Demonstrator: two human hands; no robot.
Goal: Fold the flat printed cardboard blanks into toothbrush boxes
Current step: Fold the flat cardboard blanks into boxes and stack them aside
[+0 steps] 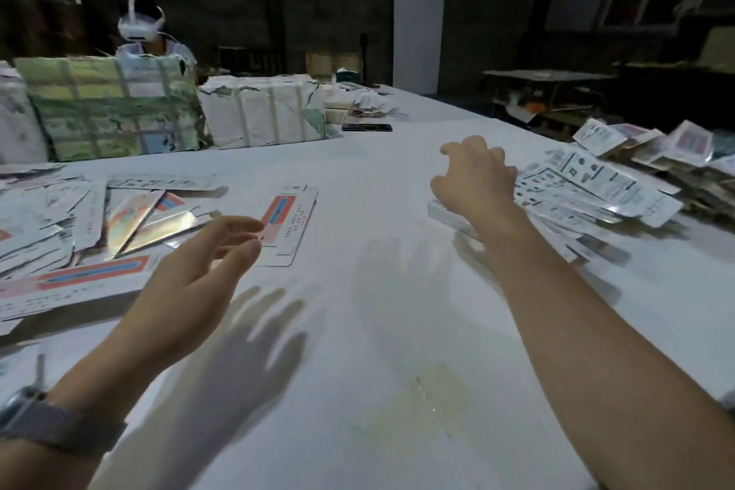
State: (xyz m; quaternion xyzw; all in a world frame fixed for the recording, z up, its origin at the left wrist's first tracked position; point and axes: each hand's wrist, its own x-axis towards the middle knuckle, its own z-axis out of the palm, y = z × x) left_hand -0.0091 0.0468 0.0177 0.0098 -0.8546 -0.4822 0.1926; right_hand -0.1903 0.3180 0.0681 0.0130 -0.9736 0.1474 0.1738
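The right hand (475, 181) reaches out at about one o'clock and comes down on the near edge of the pile of flat blanks (588, 191), which spreads away toward two and three o'clock on the white surface (397, 330). Its fingers are curled over the stack's near end, but whether that grip has closed on a blank cannot be told; the fingertips are hidden behind the back of the hand. The blanks in that pile lie with their long axes running roughly from ten o'clock toward four, so the hand meets them at a short end.

The left hand (199, 274) hovers above the surface at about eleven o'clock, its grip wide and empty, fingers spread and relaxed. Just beyond its fingertips lies a single folded box (288, 225), long axis pointing toward one o'clock, apart from the hand. Further toward nine o'clock sits a loose heap of finished boxes (71, 223).

The right hand is plainly the nearer one to the blanks, so lifting the next one likely falls to it, with the left free to receive the far end.
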